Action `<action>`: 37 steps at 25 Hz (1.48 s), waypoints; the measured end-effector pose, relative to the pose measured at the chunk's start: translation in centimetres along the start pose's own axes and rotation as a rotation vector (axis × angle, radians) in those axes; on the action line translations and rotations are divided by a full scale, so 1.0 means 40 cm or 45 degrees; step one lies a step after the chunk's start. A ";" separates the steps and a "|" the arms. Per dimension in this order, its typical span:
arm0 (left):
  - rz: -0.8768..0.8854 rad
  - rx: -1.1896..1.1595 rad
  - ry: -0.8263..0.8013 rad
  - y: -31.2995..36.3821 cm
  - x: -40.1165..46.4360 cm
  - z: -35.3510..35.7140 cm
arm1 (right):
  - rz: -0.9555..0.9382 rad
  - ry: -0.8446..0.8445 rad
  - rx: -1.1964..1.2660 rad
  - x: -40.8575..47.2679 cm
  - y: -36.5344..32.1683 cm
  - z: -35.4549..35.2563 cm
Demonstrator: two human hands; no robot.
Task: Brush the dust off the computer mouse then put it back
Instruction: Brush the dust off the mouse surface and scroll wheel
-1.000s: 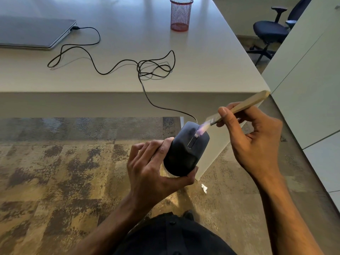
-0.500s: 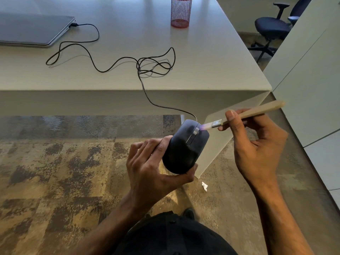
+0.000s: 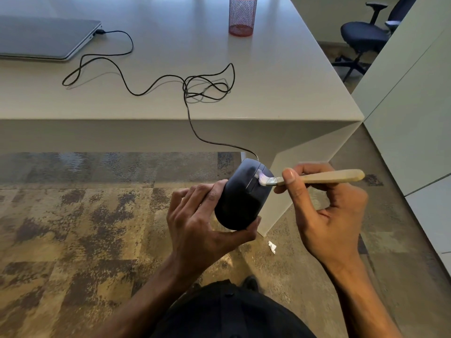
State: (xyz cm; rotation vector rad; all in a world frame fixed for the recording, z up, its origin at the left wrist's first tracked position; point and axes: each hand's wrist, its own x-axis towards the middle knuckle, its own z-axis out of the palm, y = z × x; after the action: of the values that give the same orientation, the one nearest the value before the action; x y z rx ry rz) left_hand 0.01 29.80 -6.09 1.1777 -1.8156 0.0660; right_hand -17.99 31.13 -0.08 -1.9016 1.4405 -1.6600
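Patterned brown carpet (image 3: 73, 228) lies under a pale desk (image 3: 280, 76), where a closed laptop (image 3: 44, 37) and red mesh cup (image 3: 242, 17) sit. Below the desk edge, the left hand (image 3: 202, 223) grips the black computer mouse (image 3: 241, 196) in the air, fingers and thumb curled round its sides (cable (image 3: 156, 80) trailing up to the laptop). The right hand (image 3: 324, 211) pinches a wooden brush (image 3: 314, 178), bristles touching the mouse's front

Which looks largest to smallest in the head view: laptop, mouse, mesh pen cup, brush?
1. Laptop, though cropped.
2. Mouse, enlarged by nearness.
3. Brush and mesh pen cup: too alike to rank.
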 end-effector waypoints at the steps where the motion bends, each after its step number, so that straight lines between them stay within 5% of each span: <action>1: -0.001 -0.001 0.001 -0.001 0.001 0.000 | -0.008 -0.007 -0.035 -0.002 -0.001 -0.001; 37: 0.051 -0.013 0.003 0.003 0.012 -0.001 | -0.209 0.155 -0.273 -0.003 0.042 0.027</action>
State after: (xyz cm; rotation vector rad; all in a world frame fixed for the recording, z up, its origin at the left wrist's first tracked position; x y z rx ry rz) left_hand -0.10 29.56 -5.68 1.1338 -1.8361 0.0812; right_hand -17.91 29.97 -1.68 -2.1169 1.6053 -1.7847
